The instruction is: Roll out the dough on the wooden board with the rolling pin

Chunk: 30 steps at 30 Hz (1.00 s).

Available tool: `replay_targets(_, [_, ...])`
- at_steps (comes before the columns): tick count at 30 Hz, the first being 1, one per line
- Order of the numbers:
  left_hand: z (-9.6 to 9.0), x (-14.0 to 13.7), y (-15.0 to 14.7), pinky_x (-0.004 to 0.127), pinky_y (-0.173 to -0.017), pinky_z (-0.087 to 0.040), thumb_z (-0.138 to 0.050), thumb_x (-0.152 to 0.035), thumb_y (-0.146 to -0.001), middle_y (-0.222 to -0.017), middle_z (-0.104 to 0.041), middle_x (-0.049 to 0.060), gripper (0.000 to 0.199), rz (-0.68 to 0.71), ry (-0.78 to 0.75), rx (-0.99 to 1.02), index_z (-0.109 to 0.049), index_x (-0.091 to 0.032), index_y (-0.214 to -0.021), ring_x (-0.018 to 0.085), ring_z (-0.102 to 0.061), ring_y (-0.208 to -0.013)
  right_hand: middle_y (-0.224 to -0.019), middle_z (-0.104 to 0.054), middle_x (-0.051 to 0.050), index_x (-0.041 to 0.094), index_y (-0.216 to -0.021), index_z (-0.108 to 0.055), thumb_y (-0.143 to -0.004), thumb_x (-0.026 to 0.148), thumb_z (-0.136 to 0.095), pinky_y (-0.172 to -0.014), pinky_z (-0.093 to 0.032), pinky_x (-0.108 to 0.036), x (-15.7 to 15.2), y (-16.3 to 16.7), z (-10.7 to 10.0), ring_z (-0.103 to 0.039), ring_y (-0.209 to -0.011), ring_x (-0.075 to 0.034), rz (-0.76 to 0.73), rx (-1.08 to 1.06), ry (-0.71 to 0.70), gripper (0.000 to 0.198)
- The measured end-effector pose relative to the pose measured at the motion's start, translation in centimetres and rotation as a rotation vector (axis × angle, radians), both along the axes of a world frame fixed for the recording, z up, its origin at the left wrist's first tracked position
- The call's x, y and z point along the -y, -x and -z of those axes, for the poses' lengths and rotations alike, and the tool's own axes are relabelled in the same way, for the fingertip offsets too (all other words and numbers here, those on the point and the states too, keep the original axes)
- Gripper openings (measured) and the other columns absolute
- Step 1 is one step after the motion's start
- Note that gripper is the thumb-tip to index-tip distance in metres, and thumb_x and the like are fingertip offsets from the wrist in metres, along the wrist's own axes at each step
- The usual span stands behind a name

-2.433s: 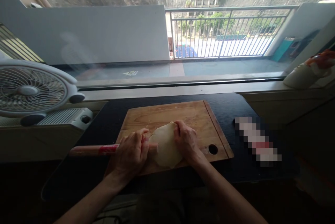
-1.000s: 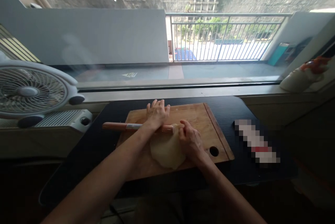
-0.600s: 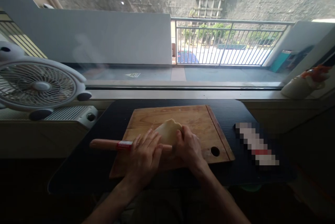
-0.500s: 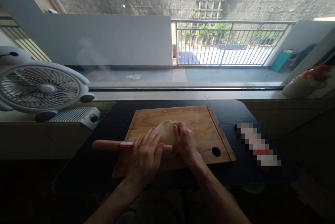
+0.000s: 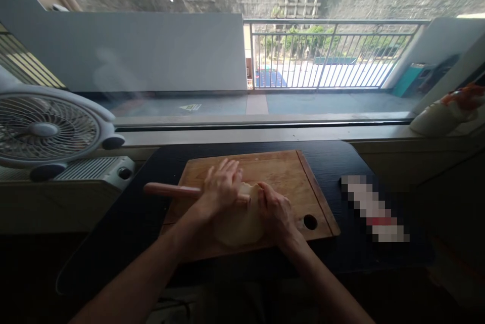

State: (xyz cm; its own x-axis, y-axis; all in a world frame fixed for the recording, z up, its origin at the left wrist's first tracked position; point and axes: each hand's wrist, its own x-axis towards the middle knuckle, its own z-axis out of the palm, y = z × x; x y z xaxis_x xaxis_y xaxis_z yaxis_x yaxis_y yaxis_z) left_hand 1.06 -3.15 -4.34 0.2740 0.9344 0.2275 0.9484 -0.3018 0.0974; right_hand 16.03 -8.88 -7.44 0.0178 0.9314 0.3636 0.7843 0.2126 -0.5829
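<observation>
We see left hand (image 5: 223, 185) flat over pin (image 5: 170, 190), right hand (image 5: 276, 210) pinching dough (image 5: 240, 225) — too hard a tug could tear it.

Past my right hand (image 5: 276, 209), bare cutting board (image 5: 278, 166) gives me room to slide outward and forward. Inward, the tip of the rolling pin (image 5: 172, 190) and the dough (image 5: 239, 228) block that hand. The pin's long end juts across the way left of my left hand (image 5: 221, 186); farther ahead, the window (image 5: 182, 61) stops me.
</observation>
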Motion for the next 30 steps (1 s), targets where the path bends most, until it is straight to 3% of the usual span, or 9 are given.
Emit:
replay_targets(3, [1.1, 5.9, 2.4, 0.045, -0.108, -0.020, -0.028, -0.035, -0.089, -0.140, -0.041, 0.005, 0.048, 0.077, -0.044, -0.058, -0.042, -0.018, -0.132, 0.022, -0.027, -0.133, -0.089, -0.068, -0.003, 0.020, -0.110, -0.055, -0.094, 0.025, -0.030, -0.068, -0.038, -0.022, -0.1, -0.2, 0.0, -0.063, -0.075, -0.014, -0.024, -0.011, 0.024, 0.030])
replay_targets(5, [1.4, 7.4, 3.2, 0.045, -0.110, -0.017, -0.028, -0.035, -0.089, -0.142, -0.036, 0.006, 0.050, 0.097, -0.057, -0.074, -0.038, -0.016, -0.134, 0.022, -0.024, -0.135, -0.088, -0.068, -0.002, 0.020, -0.109, -0.055, -0.094, 0.025, -0.031, -0.067, -0.038, -0.022, -0.2, -0.2, -0.1, -0.063, -0.075, -0.014, -0.031, -0.005, 0.036, 0.029])
replay_targets(7, [1.2, 5.7, 2.6, 0.045, -0.110, -0.017, -0.026, -0.035, -0.089, -0.141, -0.038, 0.006, 0.050, 0.071, -0.047, -0.073, -0.041, -0.014, -0.133, 0.022, -0.025, -0.134, -0.087, -0.068, -0.002, 0.021, -0.108, -0.055, -0.093, 0.025, -0.031, -0.066, -0.038, -0.022, -0.3, -0.2, -0.1, -0.063, -0.074, -0.015, -0.021, 0.005, 0.043, 0.029])
replay_targets(12, [-0.1, -3.2, -1.0, 0.045, -0.104, -0.027, -0.023, -0.036, -0.091, -0.133, -0.049, 0.009, 0.048, -0.069, 0.034, -0.049, -0.050, -0.014, -0.124, 0.025, -0.034, -0.130, -0.089, -0.068, -0.003, 0.020, -0.109, -0.055, -0.094, 0.026, -0.031, -0.066, -0.038, -0.021, -0.2, 0.0, -0.1, -0.063, -0.076, -0.014, 0.006, 0.000, 0.025, 0.029])
replay_targets(14, [-0.3, -3.6, -1.3, 0.046, -0.102, -0.029, -0.022, -0.035, -0.091, -0.133, -0.049, 0.009, 0.048, -0.054, 0.063, -0.055, -0.050, -0.014, -0.124, 0.025, -0.034, -0.129, -0.089, -0.068, -0.003, 0.020, -0.110, -0.055, -0.094, 0.026, -0.030, -0.066, -0.039, -0.021, -0.2, -0.1, 0.0, -0.064, -0.076, -0.014, 0.008, -0.008, 0.013, 0.030])
replay_targets(20, [1.2, 5.3, 2.5, 0.046, -0.108, -0.019, -0.025, -0.037, -0.090, -0.139, -0.040, 0.008, 0.051, 0.124, 0.020, -0.096, -0.041, -0.015, -0.132, 0.022, -0.029, -0.133, -0.093, -0.069, -0.005, 0.018, -0.119, -0.051, -0.093, 0.026, -0.032, -0.069, -0.041, -0.023, -0.2, -0.1, 0.4, -0.064, -0.078, -0.016, 0.007, 0.004, 0.022, 0.033])
replay_targets(22, [1.3, 6.3, 2.8, 0.046, -0.110, -0.016, -0.025, -0.038, -0.090, -0.142, -0.037, 0.008, 0.052, 0.148, -0.017, -0.097, -0.037, -0.014, -0.135, 0.022, -0.026, -0.134, -0.093, -0.068, -0.005, 0.018, -0.120, -0.051, -0.093, 0.026, -0.031, -0.070, -0.042, -0.023, -0.2, -0.1, 0.4, -0.064, -0.079, -0.016, 0.000, 0.008, 0.026, 0.034])
replay_targets(24, [1.0, 4.7, 2.1, 0.047, -0.110, -0.016, -0.023, -0.038, -0.090, -0.141, -0.037, 0.007, 0.052, 0.099, -0.015, -0.082, -0.038, -0.014, -0.134, 0.023, -0.025, -0.134, -0.094, -0.068, -0.006, 0.016, -0.120, -0.051, -0.094, 0.027, -0.030, -0.071, -0.042, -0.023, -0.3, -0.1, 0.4, -0.064, -0.080, -0.016, 0.000, 0.007, 0.021, 0.035])
replay_targets(30, [-1.0, -5.0, -2.1, 0.051, -0.101, -0.029, -0.021, -0.037, -0.091, -0.135, -0.045, 0.013, 0.051, -0.093, 0.096, -0.037, -0.046, -0.011, -0.127, 0.027, -0.034, -0.129, -0.094, -0.068, -0.007, 0.016, -0.118, -0.052, -0.094, 0.028, -0.030, -0.069, -0.043, -0.022, -0.1, 0.0, -0.1, -0.065, -0.079, -0.016, 0.034, 0.011, -0.004, 0.035])
